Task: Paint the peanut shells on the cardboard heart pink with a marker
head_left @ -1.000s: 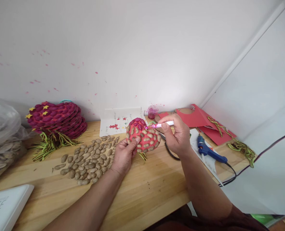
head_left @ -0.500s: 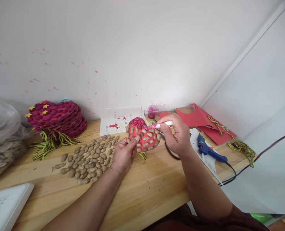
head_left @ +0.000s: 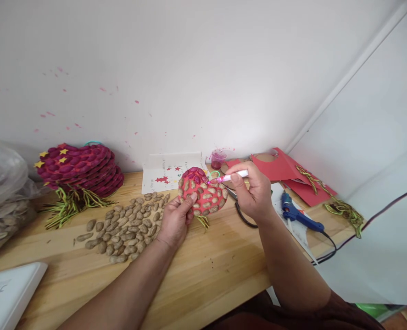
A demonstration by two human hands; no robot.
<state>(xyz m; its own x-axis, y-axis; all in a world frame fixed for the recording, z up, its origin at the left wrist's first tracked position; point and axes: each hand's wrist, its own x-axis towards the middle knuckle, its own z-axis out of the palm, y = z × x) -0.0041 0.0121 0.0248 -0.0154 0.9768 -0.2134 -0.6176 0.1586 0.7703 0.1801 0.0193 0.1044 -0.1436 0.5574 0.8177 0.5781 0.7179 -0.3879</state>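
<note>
My left hand (head_left: 175, 219) grips the lower left edge of a red heart-shaped card (head_left: 199, 197) covered with peanuts, thumb on its face. Peanuts at the card's upper left are painted magenta; the others are plain tan. A green-yellow tassel hangs below it, and a green loop shows at its top. Between the thumb and fingers of my right hand (head_left: 253, 188) is a white-handled paintbrush (head_left: 236, 176), stained pink towards its tip. The brush tip touches, or is very close to, a peanut near the painted part.
Loose peanuts (head_left: 131, 229) lie left of my left hand. Behind them is a stack of painted peanut hearts (head_left: 79, 169) with tassels. A paint cup (head_left: 218, 159) stands by the wall. Rightward are a blue glue gun (head_left: 301, 215), red card sheets (head_left: 275, 167) and yarn (head_left: 346, 211). A bag of peanuts (head_left: 3, 224) sits far left.
The brush is tilted a little differently, and its tip has shifted slightly on the card. Both hands keep their holds, and the whole view has moved very little.
</note>
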